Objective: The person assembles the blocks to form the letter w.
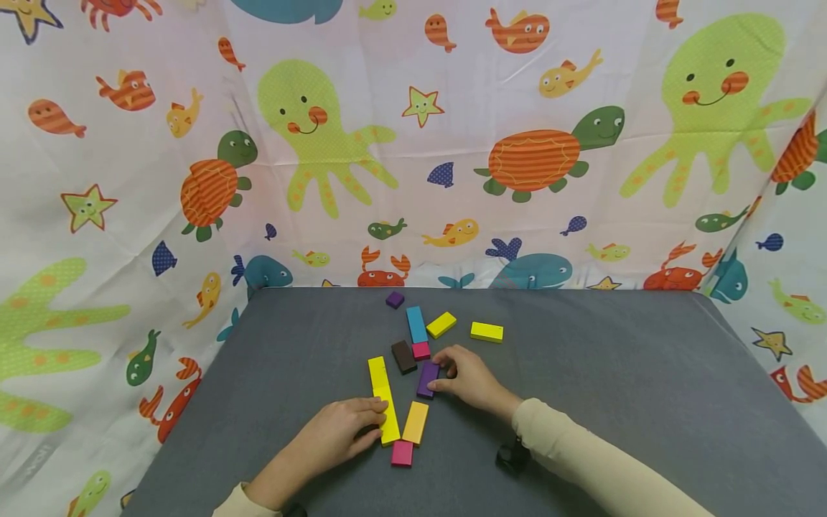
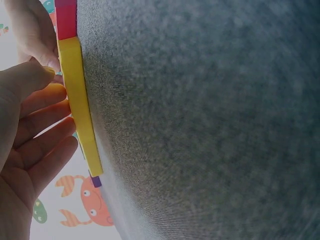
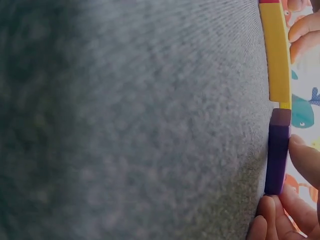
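My right hand (image 1: 470, 378) pinches a purple block (image 1: 428, 379) that lies on the grey tabletop. In the right wrist view its thumb (image 3: 301, 150) is against the purple block (image 3: 278, 152), with the other fingers at the block's far end. My left hand (image 1: 342, 433) touches the side of two yellow blocks (image 1: 386, 418) lined up end to end, its fingers (image 2: 47, 130) extended in the left wrist view. Right beside them lie an orange-yellow block (image 1: 416, 422) and a pink block (image 1: 402, 453). A dark brown block (image 1: 403, 357) and another pink block (image 1: 421, 350) sit just beyond the purple one.
Farther back are a blue block (image 1: 416, 325), a yellow block (image 1: 441, 325) at an angle, another yellow block (image 1: 487, 332) to the right and a small purple block (image 1: 395, 299) near the far edge. A sea-animal curtain (image 1: 413, 201) hangs behind the grey table (image 1: 620, 388).
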The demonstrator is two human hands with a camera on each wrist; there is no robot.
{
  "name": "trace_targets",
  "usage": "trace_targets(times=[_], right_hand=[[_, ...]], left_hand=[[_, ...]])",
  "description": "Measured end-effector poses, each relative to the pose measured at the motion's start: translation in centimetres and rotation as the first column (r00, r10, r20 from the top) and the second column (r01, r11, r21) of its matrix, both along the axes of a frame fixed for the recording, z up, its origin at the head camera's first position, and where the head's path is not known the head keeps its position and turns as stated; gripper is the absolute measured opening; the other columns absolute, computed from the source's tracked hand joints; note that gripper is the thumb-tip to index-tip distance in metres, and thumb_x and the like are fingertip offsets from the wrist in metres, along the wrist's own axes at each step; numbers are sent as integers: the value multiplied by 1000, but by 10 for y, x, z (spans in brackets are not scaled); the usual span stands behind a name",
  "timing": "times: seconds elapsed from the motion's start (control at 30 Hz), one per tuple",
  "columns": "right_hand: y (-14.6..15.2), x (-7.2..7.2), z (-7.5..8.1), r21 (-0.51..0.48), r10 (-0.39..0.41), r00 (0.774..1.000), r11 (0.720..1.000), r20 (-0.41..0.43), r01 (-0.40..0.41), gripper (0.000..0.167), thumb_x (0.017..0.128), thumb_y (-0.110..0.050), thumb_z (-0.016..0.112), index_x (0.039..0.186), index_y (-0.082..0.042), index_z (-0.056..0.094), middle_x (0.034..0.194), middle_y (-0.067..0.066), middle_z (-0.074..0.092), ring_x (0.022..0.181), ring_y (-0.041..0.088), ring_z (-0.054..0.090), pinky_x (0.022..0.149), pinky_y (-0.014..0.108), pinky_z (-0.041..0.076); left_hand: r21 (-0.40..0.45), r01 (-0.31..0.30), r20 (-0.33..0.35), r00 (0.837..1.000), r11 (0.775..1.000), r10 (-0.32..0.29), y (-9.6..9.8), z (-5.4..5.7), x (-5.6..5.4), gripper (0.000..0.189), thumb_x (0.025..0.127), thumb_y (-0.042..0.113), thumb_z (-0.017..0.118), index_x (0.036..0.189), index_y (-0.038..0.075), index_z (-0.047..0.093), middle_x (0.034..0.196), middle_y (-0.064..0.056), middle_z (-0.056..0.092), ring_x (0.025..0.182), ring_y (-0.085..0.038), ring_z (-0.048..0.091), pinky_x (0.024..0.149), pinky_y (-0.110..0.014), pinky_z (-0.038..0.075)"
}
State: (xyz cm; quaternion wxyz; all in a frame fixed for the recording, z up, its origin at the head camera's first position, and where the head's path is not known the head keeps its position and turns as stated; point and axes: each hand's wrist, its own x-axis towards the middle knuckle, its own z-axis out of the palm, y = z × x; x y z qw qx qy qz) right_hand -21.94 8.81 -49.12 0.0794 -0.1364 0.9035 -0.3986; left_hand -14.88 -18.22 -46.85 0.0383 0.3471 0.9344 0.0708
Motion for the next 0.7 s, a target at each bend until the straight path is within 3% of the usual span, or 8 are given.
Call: trace_targets(times=[0.7], right_hand=[[-2, 8, 3, -24, 13, 1000, 1000, 22, -13, 40, 76, -28, 85, 110, -13, 67, 99, 2, 60, 87, 14, 51, 75, 24, 46]], left_hand=[[2, -8, -8, 1000, 1000, 8, 1, 1, 1, 32, 90, 34, 71, 119, 20, 73, 128, 5, 70, 116, -14, 68, 94, -34, 59]])
